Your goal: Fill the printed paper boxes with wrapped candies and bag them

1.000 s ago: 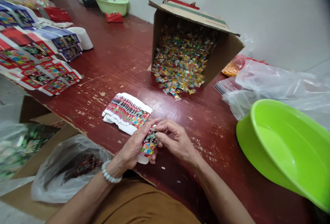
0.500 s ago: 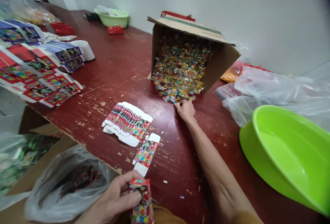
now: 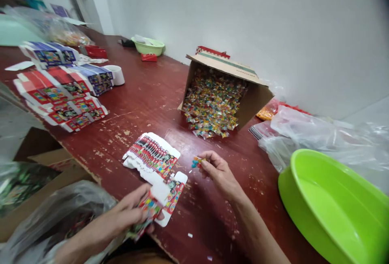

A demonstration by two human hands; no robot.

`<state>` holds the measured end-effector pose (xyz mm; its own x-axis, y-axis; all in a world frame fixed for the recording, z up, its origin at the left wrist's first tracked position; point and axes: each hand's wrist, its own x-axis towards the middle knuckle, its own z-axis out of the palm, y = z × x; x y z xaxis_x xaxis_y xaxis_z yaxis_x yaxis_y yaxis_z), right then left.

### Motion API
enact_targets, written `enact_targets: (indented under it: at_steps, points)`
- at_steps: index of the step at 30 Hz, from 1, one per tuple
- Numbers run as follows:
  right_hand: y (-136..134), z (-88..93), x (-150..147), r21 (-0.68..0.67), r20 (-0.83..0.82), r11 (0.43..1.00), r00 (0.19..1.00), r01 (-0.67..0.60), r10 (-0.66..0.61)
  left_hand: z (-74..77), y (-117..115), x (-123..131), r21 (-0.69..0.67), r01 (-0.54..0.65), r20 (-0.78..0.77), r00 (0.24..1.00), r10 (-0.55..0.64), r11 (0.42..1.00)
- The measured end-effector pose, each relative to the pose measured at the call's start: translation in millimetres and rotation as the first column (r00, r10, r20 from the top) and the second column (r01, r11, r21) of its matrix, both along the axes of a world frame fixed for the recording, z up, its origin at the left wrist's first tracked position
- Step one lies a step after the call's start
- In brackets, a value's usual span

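Note:
My left hand [image 3: 133,211] is closed around a small printed candy box [image 3: 151,206], tilted above the table's near edge, with a white flap showing at its top. Between the thumb and fingers of my right hand [image 3: 217,171] is a small wrapped candy [image 3: 197,162], blue and orange. A fanned pile of flat red printed boxes [image 3: 154,154] lies on the table, and a single flat box [image 3: 174,191] rests beside it, partly hidden by my left hand. Further back, a cardboard carton [image 3: 253,102] on its side spills many wrapped candies [image 3: 212,110] from its mouth.
A bright green basin [image 3: 299,199] stands at the right near clear plastic bags [image 3: 310,130]. Bundled red boxes [image 3: 57,90] and blue boxes [image 3: 97,78] are stacked at the left by a white roll [image 3: 117,75]. A plastic bag [image 3: 57,219] sits below the table edge.
My right hand has come back from the candies at the carton's mouth with one candy in its fingers. My left hand has raised and tilted the box. The view has shifted upward.

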<state>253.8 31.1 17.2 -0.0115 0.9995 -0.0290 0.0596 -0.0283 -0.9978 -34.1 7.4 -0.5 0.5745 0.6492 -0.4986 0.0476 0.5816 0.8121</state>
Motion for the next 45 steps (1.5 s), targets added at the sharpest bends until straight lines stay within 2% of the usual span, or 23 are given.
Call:
enact_targets:
  at_steps: [3, 6, 9, 11, 13, 16, 19, 22, 25, 29, 33, 37, 39, 42, 45]
  points:
    - [-17, 12.9, -24, 0.046, -0.076, 0.997, 0.995, -0.06, 0.063, 17.1, 5, 32, 0.131, -0.003, 0.133, 0.991, -0.015, 0.991]
    - [-21, 12.4, -37, 0.069, -0.043, 0.997, 0.998, -0.034, 0.037, 20.8, 5, 49, 0.162, -0.008, 0.189, 0.982, -0.023, 0.987]
    - [-25, 10.4, -40, 0.093, 0.044, 0.989, 0.992, -0.118, 0.114, 17.6, 3, 55, 0.233, 0.01, 0.127, 0.991, -0.041, 0.972]
    - [-28, 15.0, -39, 0.136, 0.125, 0.967, 0.972, -0.216, 0.199, 15.8, 2, 56, 0.312, -0.008, 0.065, 0.998, -0.013, 0.95]
    - [-30, 22.8, -36, 0.187, 0.204, 0.952, 0.958, -0.242, 0.203, 16.2, 2, 57, 0.349, -0.049, 0.05, 0.998, 0.034, 0.936]
    - [-28, 29.9, -32, 0.16, 0.132, 0.982, 0.988, -0.1, 0.079, 19.4, 0, 61, 0.264, -0.123, 0.138, 0.986, 0.088, 0.957]
    - [-23, 25.1, -30, -0.014, -0.081, 1.0, 0.997, -0.015, 0.014, 19.5, -2, 64, 0.148, -0.217, 0.245, 0.953, 0.176, 0.965]
    - [-20, 17.4, -32, -0.116, -0.228, 0.99, 0.973, -0.074, 0.046, 14.8, -2, 67, 0.102, -0.286, 0.295, 0.923, 0.246, 0.953]
    - [-22, 14.7, -36, -0.154, -0.307, 0.979, 0.948, -0.133, 0.08, 10.5, 0, 68, 0.075, -0.273, 0.271, 0.931, 0.244, 0.959]
    - [-30, 12.9, -46, -0.152, -0.261, 0.973, 0.957, -0.174, 0.13, 9.4, -1, 70, 0.097, -0.272, 0.254, 0.937, 0.241, 0.957]
    - [-31, 5.2, -52, -0.17, -0.144, 0.976, 0.983, -0.14, 0.116, 9.8, -4, 74, 0.097, -0.278, 0.258, 0.935, 0.245, 0.956]
    - [-29, -5.3, -52, -0.199, -0.337, 0.953, 0.929, -0.229, 0.153, 9.7, -4, 77, -0.003, -0.281, 0.258, 0.927, 0.273, 0.96]
    - [-30, -8.8, -52, -0.158, -0.357, 0.97, 0.927, -0.183, 0.117, 8.9, -2, 79, -0.05, -0.286, 0.272, 0.918, 0.289, 0.957]
    - [-35, -9.6, -51, 0.046, -0.161, 0.999, 0.987, -0.023, 0.03, 7.9, 1, 79, -0.176, -0.242, 0.305, 0.908, 0.287, 0.954]
    - [-39, -7.8, -49, 0.189, 0.026, 0.977, 0.995, -0.095, 0.092, 8.9, 3, 79, -0.275, -0.161, 0.363, 0.895, 0.258, 0.948]
